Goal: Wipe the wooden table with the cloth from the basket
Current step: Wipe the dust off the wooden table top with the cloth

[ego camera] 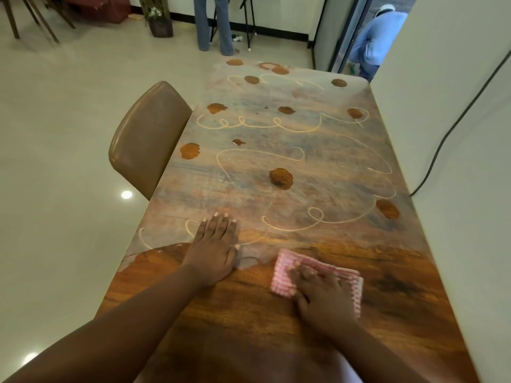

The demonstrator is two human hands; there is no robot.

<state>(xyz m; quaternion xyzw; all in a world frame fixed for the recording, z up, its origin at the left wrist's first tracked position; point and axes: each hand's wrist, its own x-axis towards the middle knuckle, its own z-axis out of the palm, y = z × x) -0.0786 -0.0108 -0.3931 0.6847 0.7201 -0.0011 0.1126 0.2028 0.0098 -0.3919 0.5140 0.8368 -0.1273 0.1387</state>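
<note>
A long wooden table (276, 313) runs away from me. Its near part shows dark, glossy wood; the far part is covered in a dull greyish film with pale looping lines and several brown blotches, one large blotch (281, 178) near the middle. A folded pink-and-white cloth (284, 277) lies flat on the near right of the table. My right hand (320, 297) presses on the cloth with fingers spread flat. My left hand (214, 250) rests flat on the table to the left of the cloth, at the edge of the film. No basket is in view.
A brown padded chair (146, 136) stands against the table's left side. A white wall (456, 134) with a dark cable (442, 139) runs along the right edge. Beyond the far end stand a person in jeans (213, 26) and a person in blue (370, 45).
</note>
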